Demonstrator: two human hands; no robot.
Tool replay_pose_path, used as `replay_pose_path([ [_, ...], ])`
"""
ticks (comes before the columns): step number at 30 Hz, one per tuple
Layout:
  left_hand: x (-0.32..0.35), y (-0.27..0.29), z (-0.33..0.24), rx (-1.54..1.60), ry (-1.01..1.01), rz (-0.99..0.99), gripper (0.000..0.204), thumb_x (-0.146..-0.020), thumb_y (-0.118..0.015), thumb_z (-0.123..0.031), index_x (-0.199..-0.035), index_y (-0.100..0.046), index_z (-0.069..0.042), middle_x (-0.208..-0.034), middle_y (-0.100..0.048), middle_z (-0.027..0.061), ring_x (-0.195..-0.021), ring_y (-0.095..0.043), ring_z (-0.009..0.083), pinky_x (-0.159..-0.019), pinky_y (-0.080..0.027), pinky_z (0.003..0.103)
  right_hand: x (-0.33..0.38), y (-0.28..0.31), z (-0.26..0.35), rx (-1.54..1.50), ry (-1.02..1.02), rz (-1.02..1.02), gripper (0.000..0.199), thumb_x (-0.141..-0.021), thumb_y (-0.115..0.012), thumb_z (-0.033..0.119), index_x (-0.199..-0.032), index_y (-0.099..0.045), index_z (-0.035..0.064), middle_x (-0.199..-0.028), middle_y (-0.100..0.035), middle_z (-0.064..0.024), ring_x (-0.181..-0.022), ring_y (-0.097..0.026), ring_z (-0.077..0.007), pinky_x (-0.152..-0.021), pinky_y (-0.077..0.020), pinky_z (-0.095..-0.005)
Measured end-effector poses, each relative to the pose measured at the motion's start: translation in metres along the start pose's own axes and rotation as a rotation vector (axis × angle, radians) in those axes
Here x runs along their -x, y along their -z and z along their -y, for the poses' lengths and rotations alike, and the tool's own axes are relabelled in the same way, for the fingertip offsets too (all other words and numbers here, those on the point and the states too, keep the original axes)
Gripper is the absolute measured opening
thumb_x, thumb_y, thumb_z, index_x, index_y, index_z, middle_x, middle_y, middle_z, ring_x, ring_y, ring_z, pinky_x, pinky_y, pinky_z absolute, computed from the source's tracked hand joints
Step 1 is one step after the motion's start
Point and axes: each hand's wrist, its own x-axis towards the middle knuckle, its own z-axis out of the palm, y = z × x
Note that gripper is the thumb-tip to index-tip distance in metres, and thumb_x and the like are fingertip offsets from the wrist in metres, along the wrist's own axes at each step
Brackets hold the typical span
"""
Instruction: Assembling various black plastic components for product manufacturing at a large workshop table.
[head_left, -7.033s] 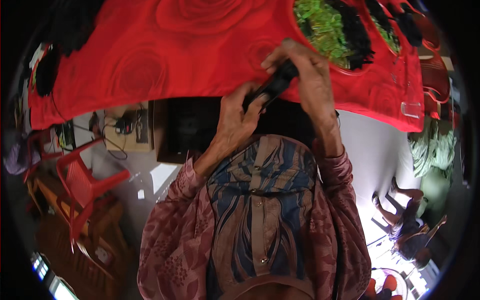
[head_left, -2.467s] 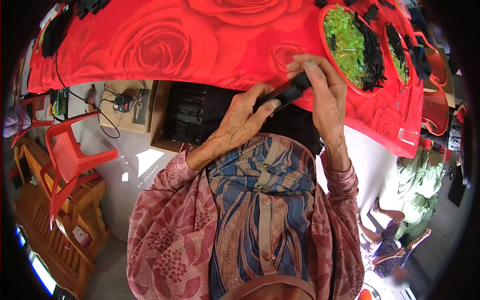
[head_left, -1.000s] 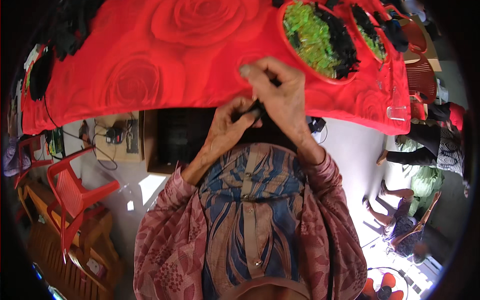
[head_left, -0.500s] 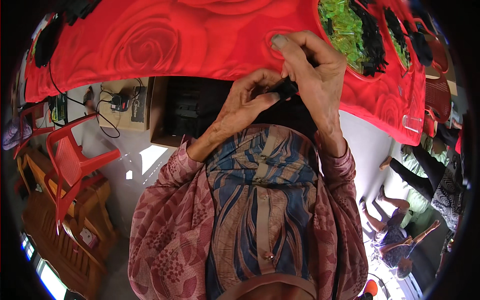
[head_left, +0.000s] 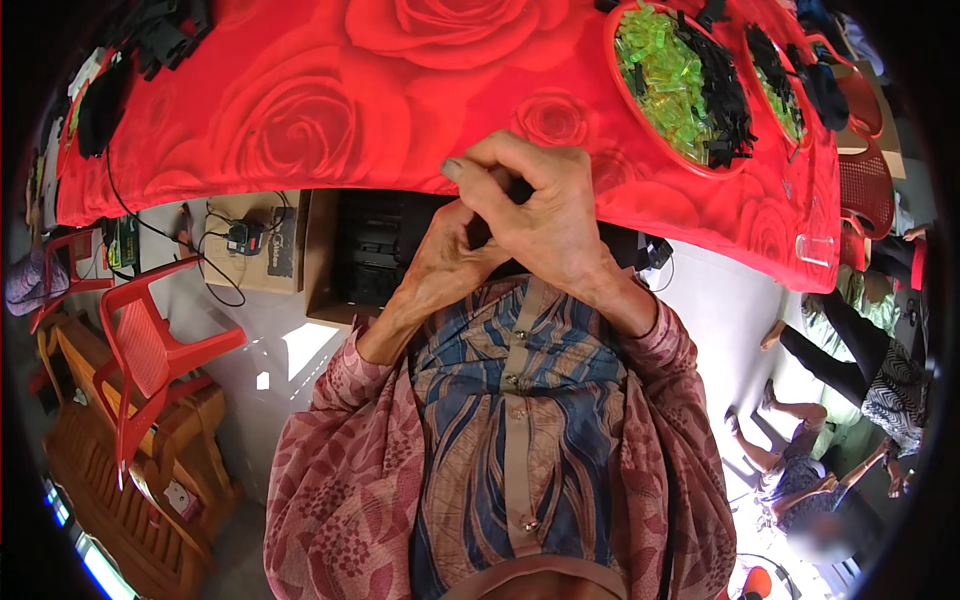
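Observation:
My two hands are clasped together at the near edge of a table covered by a red rose-print cloth [head_left: 300,120]. My right hand [head_left: 545,215] lies over my left hand [head_left: 445,265], and both are closed on a small black part [head_left: 478,232] that is almost hidden between the fingers. Beyond my right hand stands a round red tray [head_left: 612,95] holding several green translucent pieces [head_left: 660,80] and a heap of black pieces [head_left: 722,100].
A second red tray [head_left: 800,60] with similar pieces sits farther right. Under the table are a black crate [head_left: 372,250] and a cardboard box with cables [head_left: 255,255]. A red plastic chair [head_left: 150,340] stands left. Other people sit on the floor at right [head_left: 850,380].
Earlier a long black piece showed between my hands at the table edge. Now my right hand has folded over the left and the piece is nearly covered.

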Motion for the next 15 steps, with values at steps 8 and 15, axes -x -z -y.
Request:
replay_pose_path([
  [8, -0.004, 0.006, 0.016, -0.103, 0.095, -0.059, 0.036, -0.087, -0.069, -0.009, -0.117, -0.055, 0.003, -0.098, -0.061, 0.004, -0.091, -0.055, 0.0104, -0.08, -0.047, 0.027, -0.007, -0.001, -0.008, 0.039, -0.093, 0.061, 0.008, -0.086, -0.069, 0.006, -0.082, -0.068, -0.0011, -0.056, -0.058, 0.0005, -0.053, -0.05, -0.0004, -0.047, -0.0377, -0.0198],
  [15, -0.027, 0.002, 0.017, 0.039, -0.036, -0.017, 0.028, -0.086, -0.066, -0.006, -0.112, -0.056, 0.0, -0.095, -0.062, 0.003, -0.093, -0.056, 0.009, -0.085, -0.045, 0.025, -0.02, 0.017, -0.003, -0.145, -0.087, -0.255, 0.013, -0.087, -0.069, 0.008, -0.079, -0.067, -0.0019, -0.059, -0.058, 0.0031, -0.05, -0.048, 0.0002, -0.042, -0.0352, -0.019],
])
